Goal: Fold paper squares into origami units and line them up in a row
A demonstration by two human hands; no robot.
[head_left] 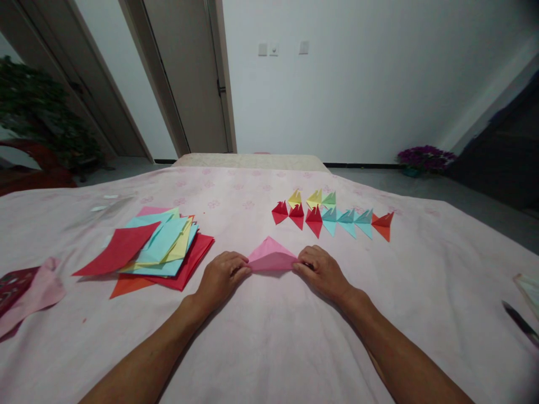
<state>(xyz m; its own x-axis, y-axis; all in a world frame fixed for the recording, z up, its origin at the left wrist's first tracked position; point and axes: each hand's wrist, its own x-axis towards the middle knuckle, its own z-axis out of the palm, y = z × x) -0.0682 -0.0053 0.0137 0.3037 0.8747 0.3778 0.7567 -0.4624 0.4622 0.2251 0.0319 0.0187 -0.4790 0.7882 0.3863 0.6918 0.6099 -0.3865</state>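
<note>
A pink sheet of paper [272, 259], part folded with a peak pointing away from me, lies stretched between my hands on the cloth. My left hand [225, 273] pinches its left corner. Its right corner is gripped by the fingers of my right hand [319, 269]. Just beyond my right hand stand several folded paper cranes: red ones [314, 220], light blue ones [347, 220], an orange one [383, 224] and, behind, yellow ones [315, 198] and a green one [330, 199]. Left of my left hand is a loose pile of coloured paper sheets [162, 241], with a red sheet on top.
A pale pink flowered cloth [269, 348] covers the table. At the left edge lie a dark red packet [17, 286] and a pink cloth piece [44, 292]. A dark pen [521, 322] rests at the right edge, beside a paper pad [528, 292].
</note>
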